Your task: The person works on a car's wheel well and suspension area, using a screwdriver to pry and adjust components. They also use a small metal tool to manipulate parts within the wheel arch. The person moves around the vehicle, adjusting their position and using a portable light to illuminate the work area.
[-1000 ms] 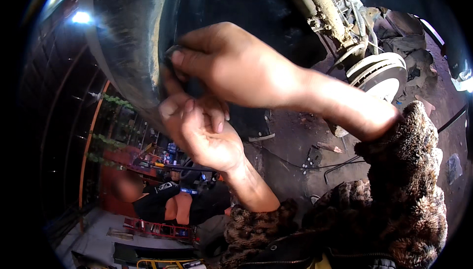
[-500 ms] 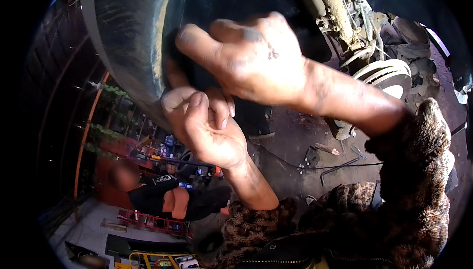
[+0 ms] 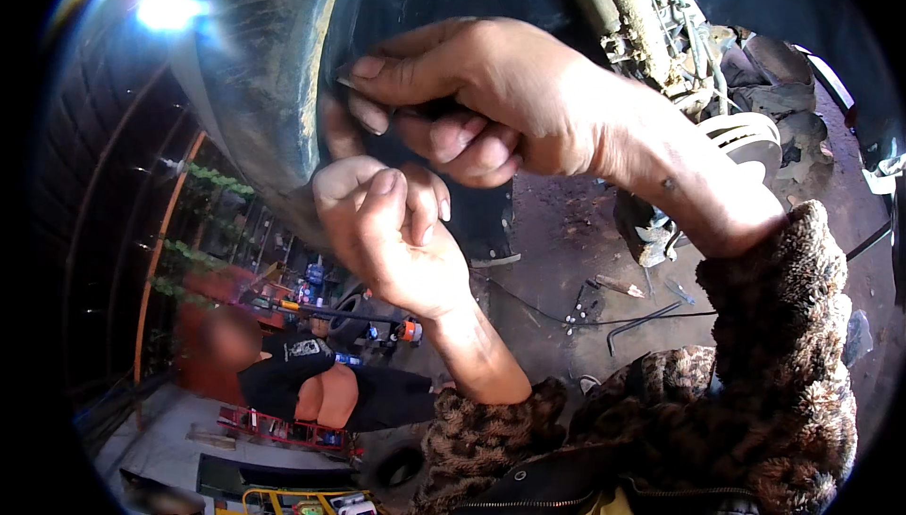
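With the right hand (image 3: 510,90), holds thumb and forefinger tips close together at the edge of a dark curved panel (image 3: 260,52), upper left. With the left hand (image 3: 392,232) just below, curls fingers beside that panel. Cannot tell about anything clamped in either.

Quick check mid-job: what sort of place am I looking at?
Most likely a vehicle repair workshop: a brake disc shows with no wheel over it, beside a dirt-caked, strut-like tube, and a bent L-shaped rod lies on the grimy floor.
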`<state>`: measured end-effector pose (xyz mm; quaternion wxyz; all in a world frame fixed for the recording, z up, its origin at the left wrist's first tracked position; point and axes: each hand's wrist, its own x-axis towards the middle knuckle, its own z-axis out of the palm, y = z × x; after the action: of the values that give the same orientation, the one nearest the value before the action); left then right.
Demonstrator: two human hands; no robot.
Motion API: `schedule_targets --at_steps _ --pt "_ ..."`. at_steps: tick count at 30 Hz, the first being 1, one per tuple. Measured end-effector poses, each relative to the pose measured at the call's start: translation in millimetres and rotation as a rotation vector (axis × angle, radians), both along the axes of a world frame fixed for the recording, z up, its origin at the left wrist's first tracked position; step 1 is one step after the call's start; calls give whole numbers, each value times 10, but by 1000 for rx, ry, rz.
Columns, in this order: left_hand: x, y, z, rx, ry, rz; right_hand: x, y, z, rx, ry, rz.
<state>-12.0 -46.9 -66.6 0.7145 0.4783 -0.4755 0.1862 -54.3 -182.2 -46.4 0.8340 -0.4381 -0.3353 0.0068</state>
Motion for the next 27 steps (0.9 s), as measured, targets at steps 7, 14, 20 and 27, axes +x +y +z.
schedule_targets --at_steps 7,14,20,27 --pt "12 2 4 -3 -2 -69 182 188 -113 -215 -548 -1296" --pt "47 27 12 -10 -77 -116 325 -83 -113 -748 -1249 -2322" --pt "46 36 34 33 -106 -143 510 -225 -77 -606 -1380 -2317" --pt "71 209 93 119 -42 -136 286 165 -27 -145 -602 -997"
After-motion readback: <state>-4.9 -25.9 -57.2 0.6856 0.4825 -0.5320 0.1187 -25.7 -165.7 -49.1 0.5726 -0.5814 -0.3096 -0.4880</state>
